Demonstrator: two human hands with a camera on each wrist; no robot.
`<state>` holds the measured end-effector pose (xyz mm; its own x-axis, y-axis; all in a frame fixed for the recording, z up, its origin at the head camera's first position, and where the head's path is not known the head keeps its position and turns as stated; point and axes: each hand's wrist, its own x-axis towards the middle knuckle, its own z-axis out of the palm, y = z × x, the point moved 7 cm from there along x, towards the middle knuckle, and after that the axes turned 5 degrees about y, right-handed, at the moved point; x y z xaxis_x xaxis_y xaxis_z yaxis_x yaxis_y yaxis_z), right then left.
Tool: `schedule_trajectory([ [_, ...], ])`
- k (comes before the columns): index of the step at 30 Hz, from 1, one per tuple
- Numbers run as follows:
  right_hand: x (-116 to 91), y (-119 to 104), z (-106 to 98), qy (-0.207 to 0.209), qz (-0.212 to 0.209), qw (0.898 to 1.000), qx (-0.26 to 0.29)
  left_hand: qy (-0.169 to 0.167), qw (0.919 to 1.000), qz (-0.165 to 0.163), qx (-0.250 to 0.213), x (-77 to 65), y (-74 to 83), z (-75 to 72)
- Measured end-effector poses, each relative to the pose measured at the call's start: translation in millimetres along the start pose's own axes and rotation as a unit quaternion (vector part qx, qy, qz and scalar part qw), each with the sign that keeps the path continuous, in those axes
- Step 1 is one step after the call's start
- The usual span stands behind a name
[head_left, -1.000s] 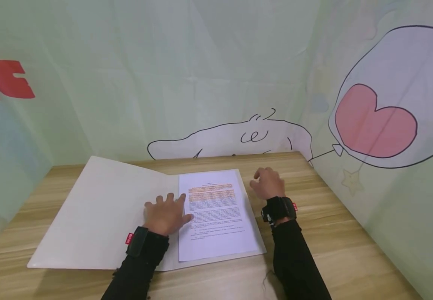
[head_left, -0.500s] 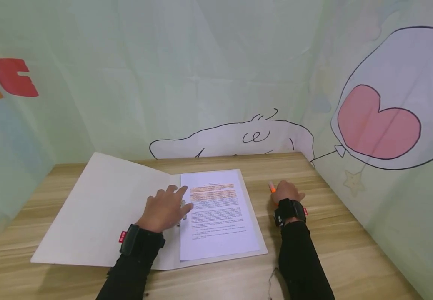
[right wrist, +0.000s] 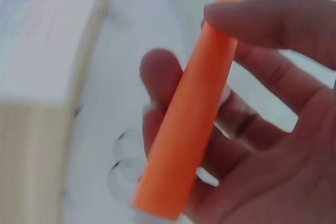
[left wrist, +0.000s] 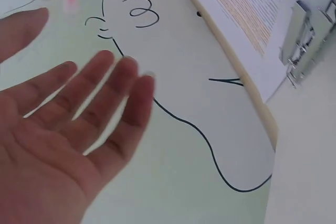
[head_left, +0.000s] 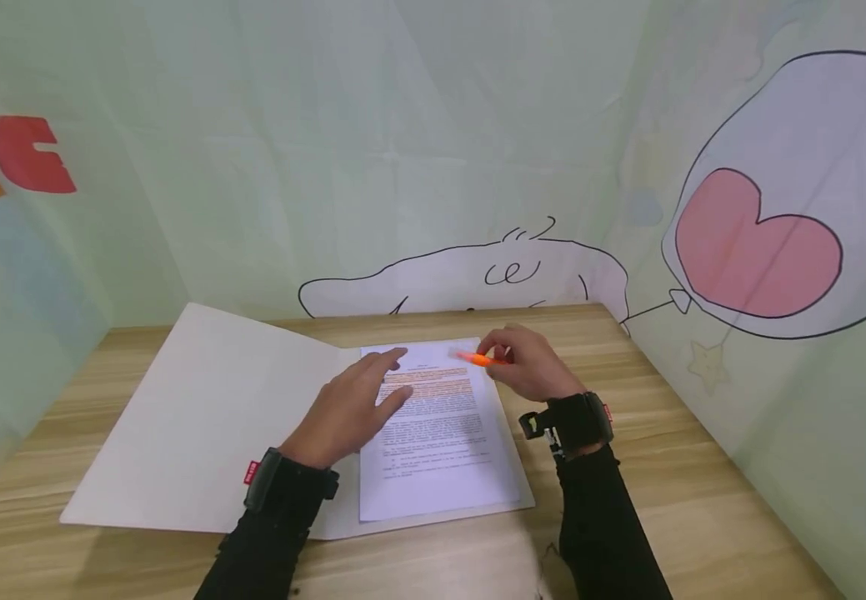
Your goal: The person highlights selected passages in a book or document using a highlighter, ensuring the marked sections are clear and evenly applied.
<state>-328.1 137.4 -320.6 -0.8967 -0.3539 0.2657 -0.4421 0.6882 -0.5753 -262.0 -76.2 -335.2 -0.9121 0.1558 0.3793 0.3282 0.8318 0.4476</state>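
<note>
My right hand [head_left: 532, 363] holds an orange highlighter [head_left: 481, 359] over the top right corner of a printed sheet [head_left: 440, 493]. Its thumb presses on the orange barrel, near the pale, see-through end, as the right wrist view shows; the other fingers support it from behind. Several lines near the top of the sheet carry orange marking. My left hand [head_left: 346, 412] hovers over the sheet's left edge, palm and spread fingers holding nothing. The sheet lies on the right side of an opened white folder [head_left: 200, 425], beside a metal clip [left wrist: 307, 38] seen in the left wrist view.
The wood-grain table [head_left: 673, 475] extends around the folder on both sides. A pale fabric backdrop [head_left: 433, 125] with cartoon drawings stands behind and to the sides. A dark thread-like strand [head_left: 542, 575] lies near the right forearm.
My right hand has picked up the highlighter from the table on the right and brought it left over the sheet. My left hand has lifted off the folder and shifted right.
</note>
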Motion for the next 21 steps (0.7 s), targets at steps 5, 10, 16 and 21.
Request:
schedule_trajectory([
  [5, -7.5, -54.6, 12.7, -0.040, -0.108, 0.993, 0.004, 0.016, 0.9978, 0.056, -0.031, -1.0, 17.7, -6.3],
  [10, -9.5, -73.4, 23.3, -0.050, -0.152, 0.987, 0.010, 0.026, 0.9943, 0.077, -0.068, -0.2, 23.0, -10.0],
  [16, -9.6, -85.2, 29.9, -0.050, -0.188, 0.981, 0.024, 0.053, 0.9874, 0.117, -0.092, -0.4, 28.6, -16.7],
  [21, -9.9, -90.6, 35.5, -0.056, -0.208, 0.976, 0.017, 0.090, 0.9816, 0.147, -0.082, -2.4, 31.3, -25.6],
])
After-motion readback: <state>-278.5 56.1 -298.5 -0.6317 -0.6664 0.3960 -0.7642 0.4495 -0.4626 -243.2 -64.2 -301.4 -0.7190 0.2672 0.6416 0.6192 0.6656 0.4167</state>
